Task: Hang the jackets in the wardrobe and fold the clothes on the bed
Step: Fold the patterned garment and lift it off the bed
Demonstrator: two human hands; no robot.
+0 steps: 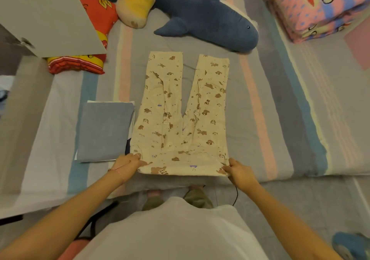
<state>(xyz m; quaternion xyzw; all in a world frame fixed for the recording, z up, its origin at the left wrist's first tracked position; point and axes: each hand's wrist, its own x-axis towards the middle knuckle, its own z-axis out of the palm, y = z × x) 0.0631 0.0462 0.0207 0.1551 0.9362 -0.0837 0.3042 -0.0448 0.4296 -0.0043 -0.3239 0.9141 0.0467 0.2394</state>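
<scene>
Cream trousers with a brown dog print [180, 119] lie flat on the striped bed [280, 109], legs pointing away from me and the waist at the near edge. My left hand [128, 164] pinches the waist's left corner. At the right corner of the waist, my right hand [239, 170] grips the cloth. A folded grey-blue garment [104, 131] lies just left of the trousers, on top of other folded pieces.
A blue plush shark [206, 15] and a yellow-and-beige cushion [136, 3] lie at the far side of the bed. A red and yellow cushion [92, 39] sits far left under a grey door panel [46, 15]. A folded pink quilt [316, 7] is at far right.
</scene>
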